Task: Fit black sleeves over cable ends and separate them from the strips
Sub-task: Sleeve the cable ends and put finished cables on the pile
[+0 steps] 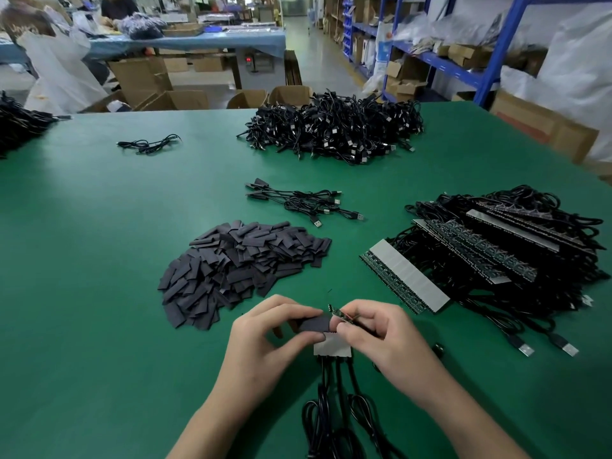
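Sleeve: one black sleeve, near centre, low over the desk. Your left hand pinches it, thumb underneath and fingers curled over the top.

Cable end: a small green board at the sleeve's right edge, touching or just beside it. You can't tell whether the tip is inside yet. Your right hand pinches it between the thumb and curled fingers, with its wire running off to the right under that hand.

Strip: a short grey-taped piece just under both hands. Three black cables run from it toward you and coil at the near edge.

Sleeve pile: loose black sleeves heaped left of your hands and a little farther out.

Strip stack: to the right, long strips with grey tape and rows of boards, lying on a tangle of their own cables. USB plugs stick out at its near side.

Small bunch: a few cables beyond the pile, sleeved ends pointing left, plugs pointing right.

Big heap: a mass of black cables at the far side of the desk.

Lone cable: far left, well apart from the rest. Another dark heap sits at the left edge.

Beyond the desk: cardboard boxes on the floor, blue shelving on the right.
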Action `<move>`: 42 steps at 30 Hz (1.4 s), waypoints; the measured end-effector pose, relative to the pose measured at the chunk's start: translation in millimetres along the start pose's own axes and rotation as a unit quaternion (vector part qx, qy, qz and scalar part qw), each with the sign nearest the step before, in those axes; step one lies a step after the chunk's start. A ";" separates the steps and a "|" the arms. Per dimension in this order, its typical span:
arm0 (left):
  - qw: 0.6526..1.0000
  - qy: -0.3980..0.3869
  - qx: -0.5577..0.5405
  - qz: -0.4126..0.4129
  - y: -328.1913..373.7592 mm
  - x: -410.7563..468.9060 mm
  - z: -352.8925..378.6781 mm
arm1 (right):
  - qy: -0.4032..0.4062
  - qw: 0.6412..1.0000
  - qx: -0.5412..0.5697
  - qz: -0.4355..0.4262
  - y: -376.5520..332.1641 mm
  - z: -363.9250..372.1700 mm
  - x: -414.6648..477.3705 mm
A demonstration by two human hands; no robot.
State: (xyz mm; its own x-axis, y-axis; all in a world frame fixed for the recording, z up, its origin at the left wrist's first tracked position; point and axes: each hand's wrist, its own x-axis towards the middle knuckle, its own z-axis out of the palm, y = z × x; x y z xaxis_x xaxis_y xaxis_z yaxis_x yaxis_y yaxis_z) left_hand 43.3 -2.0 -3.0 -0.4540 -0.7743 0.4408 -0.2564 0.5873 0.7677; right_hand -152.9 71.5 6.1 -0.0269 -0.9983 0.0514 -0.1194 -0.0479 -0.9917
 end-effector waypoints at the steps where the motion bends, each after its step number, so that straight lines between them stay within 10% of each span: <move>1: 1.000 0.000 -0.007 -0.004 0.1 -0.1 0.7 | -0.004 1.000 0.008 0.005 1.0 -0.2 0.7; 42: 0.989 -0.054 -0.128 -0.047 -4.1 -4.8 6.9 | -0.056 0.986 0.128 0.086 -1.4 -5.9 2.6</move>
State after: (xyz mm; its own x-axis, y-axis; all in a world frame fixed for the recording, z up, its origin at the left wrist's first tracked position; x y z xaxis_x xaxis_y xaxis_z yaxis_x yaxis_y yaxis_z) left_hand 40.7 1.0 -11.5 -0.5306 -0.7851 0.3196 -0.0842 0.4240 0.9018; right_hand -158.7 69.2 8.3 0.0872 -0.9890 -0.1199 0.1315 0.1307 -0.9827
